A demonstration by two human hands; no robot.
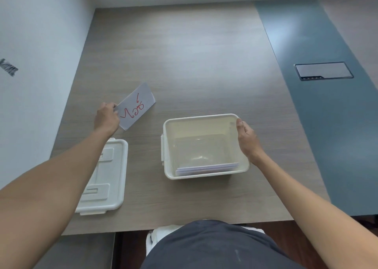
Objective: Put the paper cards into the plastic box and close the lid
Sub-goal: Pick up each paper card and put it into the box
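Observation:
A white paper card (136,106) with red handwriting is pinched at its near-left corner by my left hand (106,118), held just above the table, left of the box. The translucent white plastic box (201,116) stands open in the middle of the table. Several cards (206,169) lean against its near wall inside. My right hand (248,141) grips the box's right rim. The white lid (108,178) lies flat on the table to the left of the box, partly under my left forearm.
The wooden table (184,54) meets a white wall (36,44) on the left. A blue strip (319,109) with a recessed cable hatch (324,71) runs down the right side. My lap is at the table's near edge.

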